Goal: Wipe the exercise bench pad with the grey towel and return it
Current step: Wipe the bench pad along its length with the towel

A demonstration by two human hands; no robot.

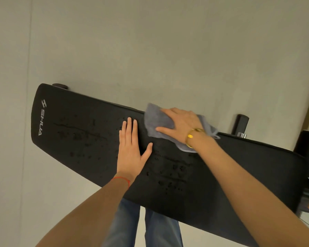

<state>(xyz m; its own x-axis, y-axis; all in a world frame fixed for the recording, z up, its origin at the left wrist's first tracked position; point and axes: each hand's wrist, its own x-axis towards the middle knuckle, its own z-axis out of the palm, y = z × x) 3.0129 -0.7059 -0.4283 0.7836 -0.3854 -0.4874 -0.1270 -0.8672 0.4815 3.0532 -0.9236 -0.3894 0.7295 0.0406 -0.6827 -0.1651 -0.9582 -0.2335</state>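
A long black exercise bench pad (75, 125) runs from the left to the lower right, with a white logo at its left end and wet droplets across its surface. My right hand (181, 122) presses flat on the grey towel (157, 120) at the pad's far edge; the towel bunches under my wrist. My left hand (130, 148) lies flat and open on the pad, just left of the towel, fingers together and thumb spread.
The bench's black frame and a round post (240, 123) stick out at the right. A pale grey floor (150, 50) surrounds the bench. My legs in blue jeans (161, 229) stand at the near side.
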